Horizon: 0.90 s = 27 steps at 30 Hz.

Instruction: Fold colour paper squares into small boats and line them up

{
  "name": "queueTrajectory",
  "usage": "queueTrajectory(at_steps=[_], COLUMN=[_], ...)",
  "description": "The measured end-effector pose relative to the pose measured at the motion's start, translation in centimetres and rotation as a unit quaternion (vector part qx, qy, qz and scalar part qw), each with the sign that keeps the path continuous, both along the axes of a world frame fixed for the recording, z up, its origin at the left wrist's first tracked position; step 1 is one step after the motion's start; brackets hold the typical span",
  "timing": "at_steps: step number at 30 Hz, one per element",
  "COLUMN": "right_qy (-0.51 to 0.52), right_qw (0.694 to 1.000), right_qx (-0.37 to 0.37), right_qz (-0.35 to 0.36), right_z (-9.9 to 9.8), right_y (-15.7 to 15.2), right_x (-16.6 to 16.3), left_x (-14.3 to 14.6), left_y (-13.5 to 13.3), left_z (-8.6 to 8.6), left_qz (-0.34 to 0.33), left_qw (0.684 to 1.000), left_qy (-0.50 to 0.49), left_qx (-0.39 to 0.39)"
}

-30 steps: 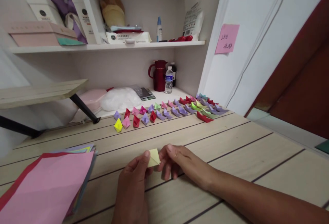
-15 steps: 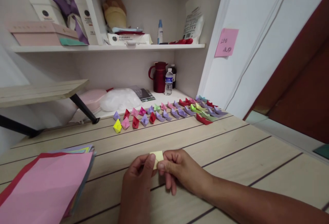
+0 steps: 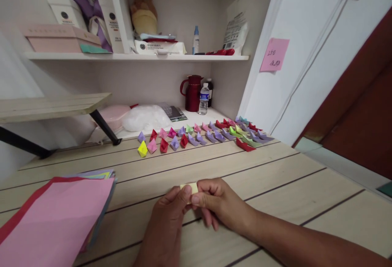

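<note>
My left hand (image 3: 167,228) and my right hand (image 3: 219,205) meet low at the middle of the wooden table (image 3: 275,177). Both pinch one small pale yellow folded paper (image 3: 190,187) between thumbs and fingertips; only its top edge shows above my fingers. Farther back, two rows of several small folded paper boats (image 3: 196,136) in yellow, pink, red, purple and green stand along the table's far edge.
A stack of coloured paper sheets (image 3: 58,218), pink on top, lies at the left front. Behind the table are shelves with a dark red jug (image 3: 192,92), a water bottle (image 3: 203,99) and boxes. A pink sticky note (image 3: 275,54) hangs on the white wall.
My hands have closed together over the yellow paper, which was an open triangle between them a second ago. It now sits lower and mostly hidden. The view has shifted slightly.
</note>
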State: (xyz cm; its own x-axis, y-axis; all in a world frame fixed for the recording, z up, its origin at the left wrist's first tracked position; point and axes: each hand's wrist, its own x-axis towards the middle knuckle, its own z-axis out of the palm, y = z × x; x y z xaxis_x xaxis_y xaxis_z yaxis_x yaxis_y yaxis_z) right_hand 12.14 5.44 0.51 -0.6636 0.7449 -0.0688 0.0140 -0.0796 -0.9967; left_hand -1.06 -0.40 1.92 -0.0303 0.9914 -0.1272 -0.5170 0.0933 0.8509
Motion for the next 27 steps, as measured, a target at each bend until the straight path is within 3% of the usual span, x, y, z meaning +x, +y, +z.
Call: queueTrajectory(at_steps=[5,13,19,24,27], right_qy=[0.026,0.042,0.038,0.034,0.0], right_qw=[0.999,0.996,0.998,0.989,0.976], right_qx=[-0.027,-0.029,-0.041,0.096,0.17], right_qz=[-0.006,-0.076,-0.016,-0.108,-0.139], right_z=[-0.5,-0.7,-0.5,0.5,0.9], right_y=[0.2,0.4,0.9,1.3,1.4], right_x=[0.0,-0.5,-0.1,0.8,1.1], left_x=[-0.2,-0.1,-0.6,-0.2,0.1], left_y=[0.2,1.8,1.6,0.8,0.4], left_z=[-0.3,-3.0,-3.0,-1.7,-1.1], left_qz=[-0.038,0.098,0.135,0.209,0.218], left_qw=[0.999,0.992,0.981,0.952,0.938], left_qy=[-0.022,0.07,0.136,0.222,0.268], left_qx=[0.005,-0.021,-0.013,0.017,0.036])
